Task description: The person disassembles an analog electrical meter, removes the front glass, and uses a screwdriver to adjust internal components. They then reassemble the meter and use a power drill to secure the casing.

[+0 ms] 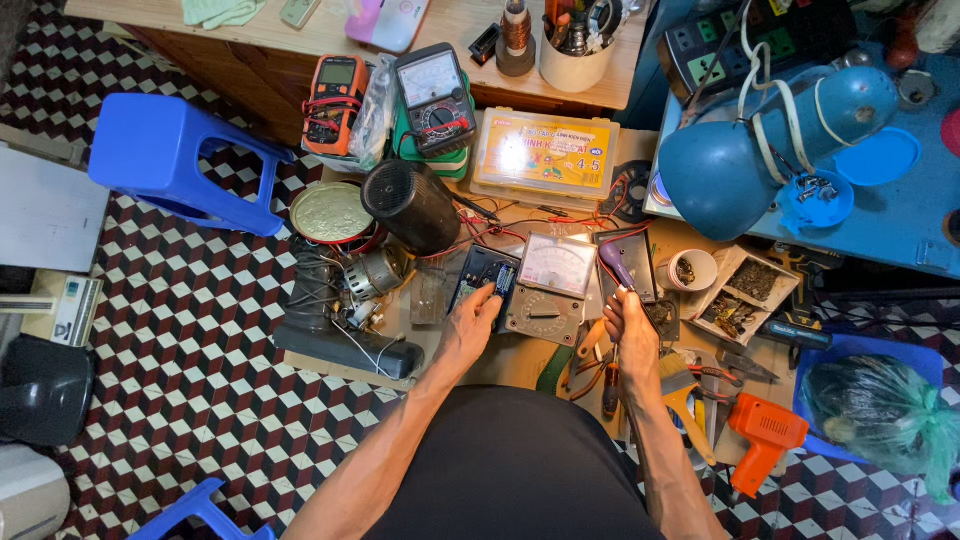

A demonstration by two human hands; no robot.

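1. Head view looks straight down on a cluttered wooden worktop [520, 365] with the person's two bare arms reaching up toward twelve o'clock.
2. Left hand [470, 325] rests with its fingers curled on the lower edge of a small dark open device [484, 275], pressing or steadying it; it grips nothing else.
3. Right hand [632, 335] is closed around a purple-handled tool [618, 268], likely a screwdriver, whose long axis runs from the hand up toward eleven o'clock.
4. Between the hands lies an analog meter [552, 285] with a pale dial face, its long axis running six to twelve o'clock.
5. Seen from the right hand, the dark device lies at about ten o'clock, beyond the meter; the left hand is already touching it and is much the nearer.
6. Around them: a black cylinder [412, 205] at eleven o'clock, a yellow parts box [545, 155] at twelve, an orange heat gun [765, 435] at four, and a blue stool [165, 160] on the tiled floor.
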